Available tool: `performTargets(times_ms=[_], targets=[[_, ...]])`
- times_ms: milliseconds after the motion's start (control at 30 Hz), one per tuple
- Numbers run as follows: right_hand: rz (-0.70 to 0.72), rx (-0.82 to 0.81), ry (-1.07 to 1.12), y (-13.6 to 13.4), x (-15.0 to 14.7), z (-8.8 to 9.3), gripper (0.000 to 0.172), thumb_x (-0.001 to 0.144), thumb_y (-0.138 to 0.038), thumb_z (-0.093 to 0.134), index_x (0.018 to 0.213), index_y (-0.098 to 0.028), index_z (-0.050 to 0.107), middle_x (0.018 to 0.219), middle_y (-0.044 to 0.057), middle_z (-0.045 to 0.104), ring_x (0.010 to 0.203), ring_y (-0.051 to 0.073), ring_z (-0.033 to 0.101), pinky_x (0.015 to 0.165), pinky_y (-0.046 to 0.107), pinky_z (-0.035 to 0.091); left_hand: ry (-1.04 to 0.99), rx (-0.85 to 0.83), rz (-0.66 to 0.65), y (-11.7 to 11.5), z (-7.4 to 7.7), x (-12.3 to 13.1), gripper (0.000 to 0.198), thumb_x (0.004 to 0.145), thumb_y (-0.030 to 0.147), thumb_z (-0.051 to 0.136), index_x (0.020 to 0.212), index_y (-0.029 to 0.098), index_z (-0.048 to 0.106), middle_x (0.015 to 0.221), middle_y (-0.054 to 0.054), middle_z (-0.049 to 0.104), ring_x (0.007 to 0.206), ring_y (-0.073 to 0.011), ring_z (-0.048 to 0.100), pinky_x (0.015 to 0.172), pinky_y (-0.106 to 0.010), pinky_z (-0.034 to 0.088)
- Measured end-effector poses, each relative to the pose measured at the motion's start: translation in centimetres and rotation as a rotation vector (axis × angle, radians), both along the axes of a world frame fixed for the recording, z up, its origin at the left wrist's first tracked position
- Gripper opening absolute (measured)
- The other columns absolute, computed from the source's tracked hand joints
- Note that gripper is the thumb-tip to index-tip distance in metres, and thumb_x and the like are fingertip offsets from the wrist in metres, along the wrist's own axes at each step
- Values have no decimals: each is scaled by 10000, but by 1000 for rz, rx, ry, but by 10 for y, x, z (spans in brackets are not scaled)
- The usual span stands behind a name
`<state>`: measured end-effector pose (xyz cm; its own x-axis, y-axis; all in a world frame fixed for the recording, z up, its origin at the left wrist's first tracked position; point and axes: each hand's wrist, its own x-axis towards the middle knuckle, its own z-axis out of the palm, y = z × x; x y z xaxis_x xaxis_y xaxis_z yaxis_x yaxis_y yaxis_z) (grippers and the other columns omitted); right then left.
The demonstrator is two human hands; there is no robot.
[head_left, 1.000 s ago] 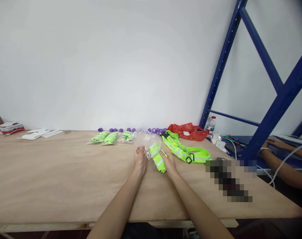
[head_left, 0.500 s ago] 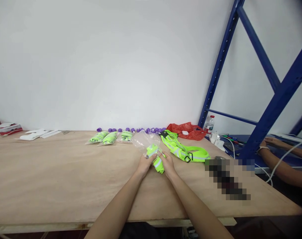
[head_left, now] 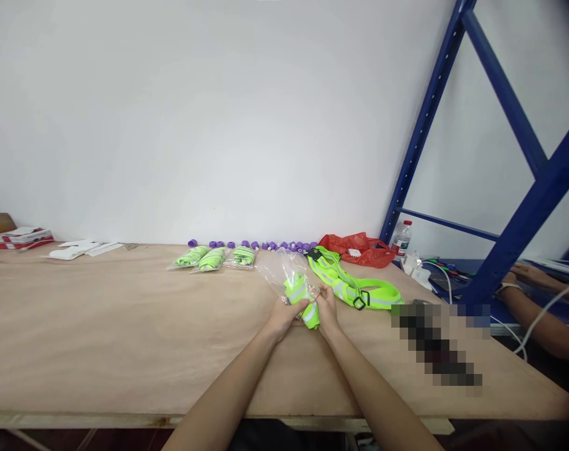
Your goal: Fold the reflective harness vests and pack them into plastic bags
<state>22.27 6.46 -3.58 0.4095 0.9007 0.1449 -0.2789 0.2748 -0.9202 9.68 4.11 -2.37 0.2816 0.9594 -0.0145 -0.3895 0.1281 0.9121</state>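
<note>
Between my two hands is a folded neon-green reflective strap (head_left: 311, 315), its upper part inside a clear plastic bag (head_left: 277, 270) and its lower end sticking out toward me. My left hand (head_left: 287, 315) is closed around the bundle and bag from the left, thumb across the front. On the other side my right hand (head_left: 328, 308) grips the bag's edge and the strap, fingers bent. An unfolded neon-green reflective strap (head_left: 340, 285) with black buckles lies just beyond my right hand. Three bagged green bundles (head_left: 212, 259) rest farther back on the left.
Purple rings (head_left: 284, 246) line the wall behind a red plastic bag (head_left: 359, 249). A bottle (head_left: 401, 238) stands by the blue rack (head_left: 425, 119). White papers (head_left: 80, 249) and a box (head_left: 21, 238) lie left. Another person's arms (head_left: 542, 313) reach in at right, near cables.
The view has shifted slightly, moving most things a little rightward. My hands still hold the strap and bag; the strap appears slightly deeper in the bag's opening.
</note>
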Motion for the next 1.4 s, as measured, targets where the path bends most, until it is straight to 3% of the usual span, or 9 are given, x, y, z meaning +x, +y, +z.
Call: performTargets(times_ms=[233, 367, 500, 633, 767, 867, 1033, 1400], targets=[[19, 39, 21, 1, 2, 1, 400, 533, -356, 710, 875, -254, 529, 820, -22, 583, 782, 193, 600, 713, 298, 496, -51, -61, -54, -1, -2, -1, 684, 576, 413, 921, 1143, 128, 665, 1107, -171, 719, 893, -302, 709, 689, -401, 607], [86, 16, 38, 0, 2, 4, 452, 547, -380, 768, 938, -244, 588, 921, 22, 663, 893, 242, 653, 780, 346, 530, -102, -72, 67, 5, -2, -5, 654, 605, 389, 900, 1160, 143, 655, 1106, -160, 722, 885, -296, 713, 695, -409, 610], [245, -34, 98, -6, -1, 10, 513, 594, -424, 817, 1042, -242, 643, 1039, 62, 731, 1011, 292, 677, 789, 379, 559, -171, -67, 217, 11, 2, -12, 670, 581, 418, 905, 1147, 157, 658, 1111, -143, 722, 872, -277, 711, 691, -394, 608], [495, -79, 64, -17, -7, 16, 523, 634, -415, 845, 1100, -234, 691, 1056, 81, 749, 981, 299, 700, 722, 388, 593, -194, 12, 328, 16, 5, -18, 683, 553, 471, 907, 1103, 134, 685, 1044, -140, 737, 820, -262, 705, 645, -347, 584], [517, -98, 46, -21, -8, 17, 466, 629, -373, 876, 1047, -231, 727, 1025, 63, 748, 867, 237, 701, 645, 328, 601, -56, 82, 399, 21, 3, -22, 567, 569, 464, 897, 969, 100, 730, 963, -142, 749, 844, -268, 704, 705, -330, 561], [472, -92, 43, -19, -6, 16, 472, 612, -360, 886, 1037, -228, 731, 959, 46, 741, 783, 203, 681, 588, 288, 581, 22, 98, 378, 23, 0, -24, 523, 595, 457, 893, 950, 105, 738, 981, -139, 751, 908, -277, 703, 774, -334, 555], [468, -87, 17, -18, -6, 15, 474, 607, -385, 881, 1026, -221, 735, 896, 30, 730, 742, 184, 665, 575, 267, 554, -128, 213, 390, 24, -2, -22, 605, 595, 421, 907, 1076, 126, 688, 1082, -135, 729, 955, -267, 695, 832, -349, 560], [530, -77, 149, -16, -4, 12, 402, 623, -371, 880, 972, -221, 748, 912, 32, 750, 751, 169, 662, 615, 251, 518, -59, 187, 262, 24, -6, -23, 576, 648, 495, 878, 1056, 119, 722, 1124, -152, 726, 1020, -291, 689, 909, -381, 547]])
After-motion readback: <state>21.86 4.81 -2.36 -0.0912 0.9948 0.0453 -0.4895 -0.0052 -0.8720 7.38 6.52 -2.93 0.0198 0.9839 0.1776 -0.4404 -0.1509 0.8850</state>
